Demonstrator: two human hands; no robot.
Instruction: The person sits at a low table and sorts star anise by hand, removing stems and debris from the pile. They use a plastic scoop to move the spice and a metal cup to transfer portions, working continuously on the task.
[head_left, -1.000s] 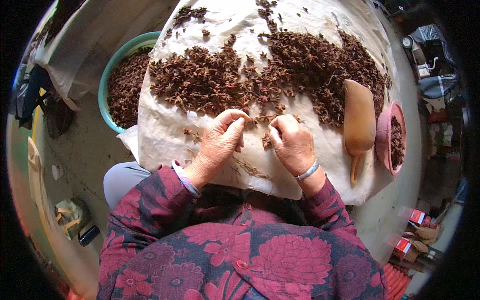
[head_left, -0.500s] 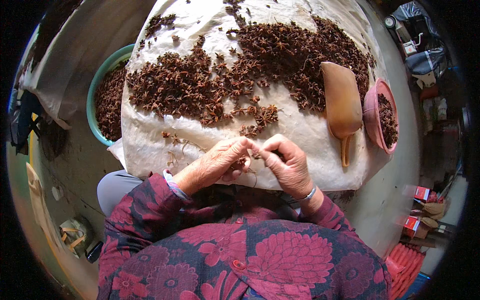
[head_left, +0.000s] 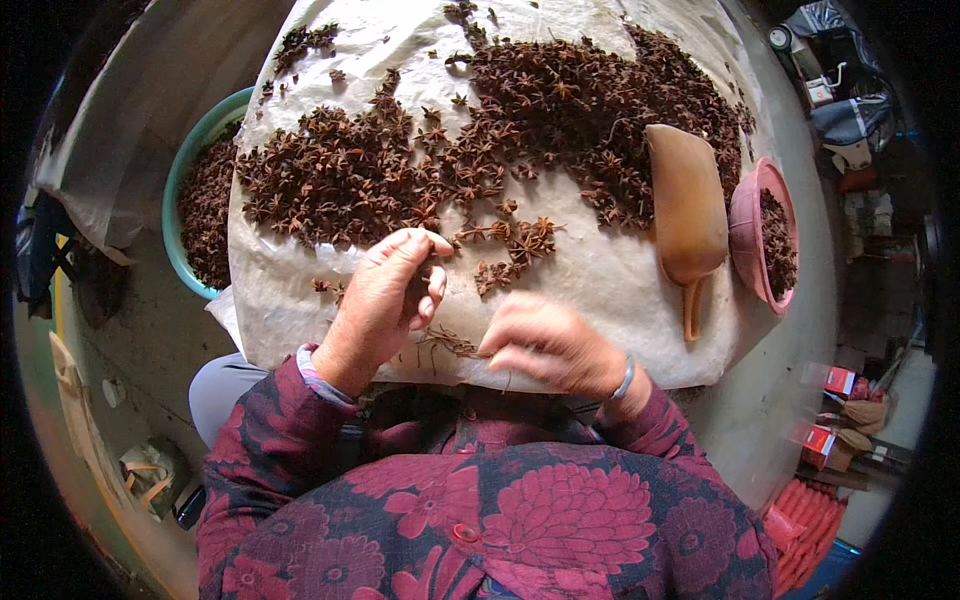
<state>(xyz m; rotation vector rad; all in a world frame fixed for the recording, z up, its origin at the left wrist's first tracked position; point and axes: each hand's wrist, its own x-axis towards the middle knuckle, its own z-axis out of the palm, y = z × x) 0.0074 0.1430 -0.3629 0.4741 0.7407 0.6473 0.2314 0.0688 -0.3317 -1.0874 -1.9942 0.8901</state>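
My left hand [head_left: 378, 305] is curled closed over the near side of the cloth, thumb pressed toward the index finger. Dark star anise [head_left: 421, 280] shows between its fingers, partly hidden. To its right, my right hand [head_left: 555, 345] is smeared by motion, its fingertips low by a small heap of thin brown stems [head_left: 447, 342]. Whether it holds anything cannot be made out. Just beyond the hands lies a small cluster of star anise [head_left: 515, 262]. A broad heap of star anise [head_left: 340, 180] spreads behind my left hand, with a larger heap [head_left: 570, 95] farther back.
A white cloth [head_left: 600, 270] covers the work surface. At its right lie a brown plastic scoop [head_left: 688, 210] and a pink bowl [head_left: 744, 225] holding dark pieces. On the left stands a green basin [head_left: 178, 240] full of star anise. Red-and-white boxes [head_left: 838, 382] sit far right.
My hands were together at the near middle. The left has moved left and slightly away from me; the right has dropped nearer, beside the stems, which are now uncovered.
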